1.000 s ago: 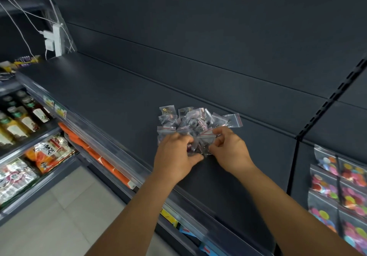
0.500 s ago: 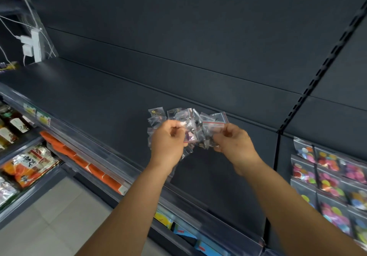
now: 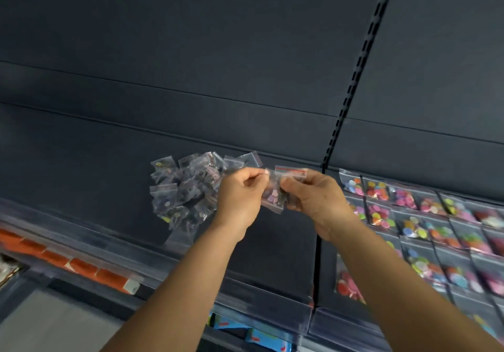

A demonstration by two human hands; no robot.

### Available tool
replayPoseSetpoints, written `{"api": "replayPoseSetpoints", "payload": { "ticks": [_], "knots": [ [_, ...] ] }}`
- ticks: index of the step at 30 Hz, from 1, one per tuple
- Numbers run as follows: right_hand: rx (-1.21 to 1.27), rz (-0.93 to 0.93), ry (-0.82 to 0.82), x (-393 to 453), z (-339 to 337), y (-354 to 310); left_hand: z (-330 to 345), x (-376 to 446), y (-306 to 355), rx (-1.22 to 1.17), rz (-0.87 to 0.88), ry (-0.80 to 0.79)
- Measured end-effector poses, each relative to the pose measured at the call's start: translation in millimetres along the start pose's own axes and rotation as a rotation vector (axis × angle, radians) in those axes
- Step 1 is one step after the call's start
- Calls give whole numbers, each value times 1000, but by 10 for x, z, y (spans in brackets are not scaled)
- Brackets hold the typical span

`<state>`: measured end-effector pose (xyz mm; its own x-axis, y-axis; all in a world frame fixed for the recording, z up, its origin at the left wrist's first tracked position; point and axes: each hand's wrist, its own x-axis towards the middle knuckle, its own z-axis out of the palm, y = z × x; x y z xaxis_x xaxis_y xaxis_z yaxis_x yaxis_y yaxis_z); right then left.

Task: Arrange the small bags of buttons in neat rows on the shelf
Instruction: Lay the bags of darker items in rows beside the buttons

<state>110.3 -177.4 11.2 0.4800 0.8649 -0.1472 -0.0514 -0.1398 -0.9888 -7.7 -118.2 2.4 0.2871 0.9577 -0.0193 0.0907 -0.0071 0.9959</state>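
A small clear bag of buttons point(image 3: 275, 192), sealed along its top by a red zip strip and showing pink and dark pieces inside, is held above the dark shelf point(image 3: 95, 182), between both hands. The left hand point(image 3: 240, 199) pinches the bag's upper left edge between thumb and curled fingers; the right hand point(image 3: 313, 196) pinches its right side in the same manner, fingers curled around the plastic. Just to the left of the hands, a loose heap of similar clear bags point(image 3: 185, 188) lies unsorted on the shelf surface, the bags overlapping at mixed angles; part of the heap is hidden behind the left hand. To the right, beyond a vertical slotted upright point(image 3: 354, 79), the adjoining shelf section carries larger bags of multicoloured buttons point(image 3: 425, 215) laid flat in neat rows, touching edge to edge. A clear price rail point(image 3: 259, 300) runs along the front edge of the shelf. Below it, orange packages point(image 3: 81, 267) sit on a lower level at left, and blue packages point(image 3: 259, 338) show at bottom centre. The back panel point(image 3: 191, 38) behind the shelf is dark and plain.
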Motion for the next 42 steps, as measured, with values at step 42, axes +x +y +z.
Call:
{"api": "replayPoseSetpoints", "payload": {
  "ticks": [42],
  "knots": [
    [-62, -66, 577, -969, -4457, -101, 4084, -1174, 759, 29, 50, -542]
  ]
}}
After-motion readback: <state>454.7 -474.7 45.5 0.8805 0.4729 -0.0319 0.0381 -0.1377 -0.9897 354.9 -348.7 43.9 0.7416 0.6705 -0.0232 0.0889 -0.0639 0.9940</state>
